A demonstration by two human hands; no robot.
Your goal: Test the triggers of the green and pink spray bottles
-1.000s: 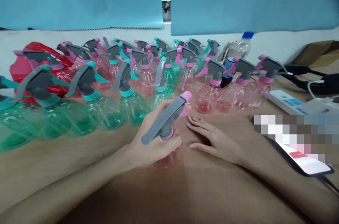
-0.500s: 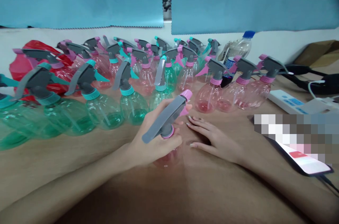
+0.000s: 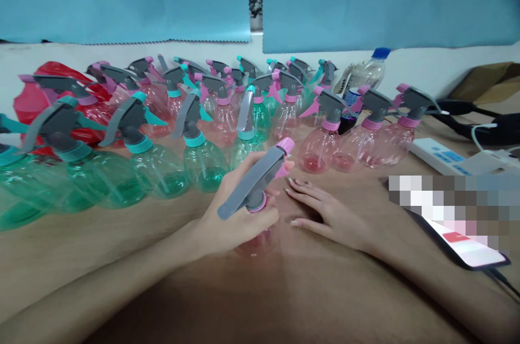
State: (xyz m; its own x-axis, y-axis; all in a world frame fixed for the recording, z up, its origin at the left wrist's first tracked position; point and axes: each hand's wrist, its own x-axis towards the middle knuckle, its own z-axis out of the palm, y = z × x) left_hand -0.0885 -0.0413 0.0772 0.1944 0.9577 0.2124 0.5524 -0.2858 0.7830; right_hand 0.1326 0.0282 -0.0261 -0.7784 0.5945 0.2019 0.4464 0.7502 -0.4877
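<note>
My left hand (image 3: 238, 206) is wrapped round the neck of a pink spray bottle (image 3: 255, 247) with a grey trigger head and a pink nozzle. The bottle stands on the table (image 3: 174, 300), its nozzle pointing away and to the right; the hand hides much of its body. To the right, my right hand (image 3: 331, 214) lies flat on the tabletop with fingers stretched out, holding nothing. Beyond my left hand are green spray bottles (image 3: 205, 168) with turquoise collars. Pink spray bottles (image 3: 319, 151) stand past my right hand.
More pink and green spray bottles crowd the back, with a red plastic bag (image 3: 34, 97) at left. At right lie a lit phone (image 3: 467, 244) on a cable, a white power strip (image 3: 436, 154) and black headphones (image 3: 455, 106). A blue-capped bottle (image 3: 374, 73) stands near the wall.
</note>
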